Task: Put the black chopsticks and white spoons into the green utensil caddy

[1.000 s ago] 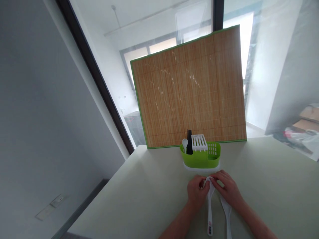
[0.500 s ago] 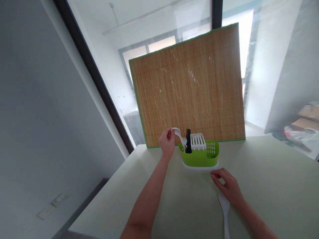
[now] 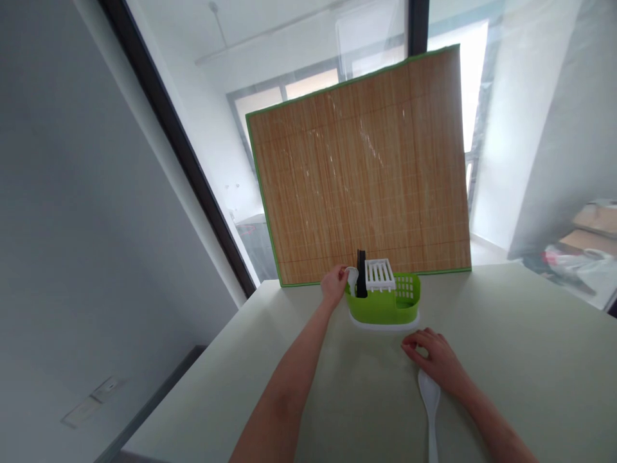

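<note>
At the left end of the green basket point(image 3: 380, 312), my left hand point(image 3: 333, 283) is closed on a small white spoon point(image 3: 353, 276). The spoon's lower end sits inside the basket's rim. Just right of it, a black upright utensil point(image 3: 362, 276) stands in the basket, and a white slotted rack point(image 3: 380, 274) lies across the top. Over the table in front of the basket, my right hand point(image 3: 432, 357) is curled with thumb and fingertips together and nothing visible in them. Beneath its near side lies a white rice paddle point(image 3: 430, 392), handle toward me.
A bamboo mat point(image 3: 361, 167) with green edging stands upright behind the basket, against the glass. All of this rests on a pale table point(image 3: 366, 399). Boxes and plastic bags point(image 3: 585, 257) lie beyond its right edge, and a grey wall point(image 3: 72, 225) rises on the left.
My left hand has moved right and slightly down, bringing the spoon from above the basket's left end into it. My right hand and the rice paddle have barely moved.
</note>
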Tool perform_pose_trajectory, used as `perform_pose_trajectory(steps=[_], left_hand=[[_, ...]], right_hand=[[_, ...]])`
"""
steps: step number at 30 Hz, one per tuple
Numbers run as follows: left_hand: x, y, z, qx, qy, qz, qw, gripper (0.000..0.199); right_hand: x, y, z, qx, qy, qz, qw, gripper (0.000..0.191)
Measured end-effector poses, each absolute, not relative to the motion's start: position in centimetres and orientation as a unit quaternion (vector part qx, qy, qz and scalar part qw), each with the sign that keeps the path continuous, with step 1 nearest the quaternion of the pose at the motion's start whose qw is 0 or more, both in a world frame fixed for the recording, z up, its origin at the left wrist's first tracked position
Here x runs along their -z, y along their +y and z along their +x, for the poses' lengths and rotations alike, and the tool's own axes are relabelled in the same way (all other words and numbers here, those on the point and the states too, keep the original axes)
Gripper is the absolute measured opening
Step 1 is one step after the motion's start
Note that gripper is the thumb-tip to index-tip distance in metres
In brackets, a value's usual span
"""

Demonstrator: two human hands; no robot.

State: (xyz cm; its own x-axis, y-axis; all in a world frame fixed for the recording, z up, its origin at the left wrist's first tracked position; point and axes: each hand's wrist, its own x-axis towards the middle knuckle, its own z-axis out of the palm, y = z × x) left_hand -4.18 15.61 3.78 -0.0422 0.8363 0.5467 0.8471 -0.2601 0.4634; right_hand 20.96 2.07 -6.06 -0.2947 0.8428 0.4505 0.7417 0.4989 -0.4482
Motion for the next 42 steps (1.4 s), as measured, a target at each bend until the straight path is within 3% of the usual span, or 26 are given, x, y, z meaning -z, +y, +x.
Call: perform_pose_trajectory(steps=[9, 14, 17, 23, 27, 31, 35, 42], left_hand=[[-3.4, 16.0, -3.8, 0.335, -0.637, -0.695, 0.005, 0.046], [-3.3, 12.9, -3.4, 0.467, -0.629, -0.622, 0.006, 0.043], [-0.9, 9.3, -2.0, 0.530, -0.584, -0.612, -0.060, 0.034], [5.7, 1.9, 3.3, 0.359, -0.531, -0.738, -0.211, 0.031], [7.1, 0.0, 5.7, 0.245, -0.535, -0.778, -0.222, 0.036], [7.1, -0.1, 6.4, 0.186, -0.531, -0.799, -0.211, 0.028], [7.2, 0.0, 6.2, 0.194, -0.544, -0.785, -0.223, 0.022], [6.5, 0.9, 4.0, 0.319, -0.552, -0.734, -0.235, 0.019]], right_hand=[[6.3, 2.4, 21.5, -0.096, -0.792, -0.503, 0.332, 0.027], [7.2, 3.2, 22.4, -0.118, -0.763, -0.535, 0.343, 0.032], [7.3, 3.4, 22.8, -0.137, -0.732, -0.576, 0.337, 0.034], [7.2, 3.4, 23.0, -0.178, -0.712, -0.584, 0.347, 0.033], [7.5, 3.3, 22.8, -0.192, -0.716, -0.577, 0.343, 0.034], [7.9, 3.4, 22.4, -0.203, -0.727, -0.566, 0.332, 0.035], [8.0, 3.3, 22.1, -0.210, -0.733, -0.559, 0.324, 0.035], [7.8, 3.0, 21.7, -0.225, -0.740, -0.548, 0.318, 0.039]])
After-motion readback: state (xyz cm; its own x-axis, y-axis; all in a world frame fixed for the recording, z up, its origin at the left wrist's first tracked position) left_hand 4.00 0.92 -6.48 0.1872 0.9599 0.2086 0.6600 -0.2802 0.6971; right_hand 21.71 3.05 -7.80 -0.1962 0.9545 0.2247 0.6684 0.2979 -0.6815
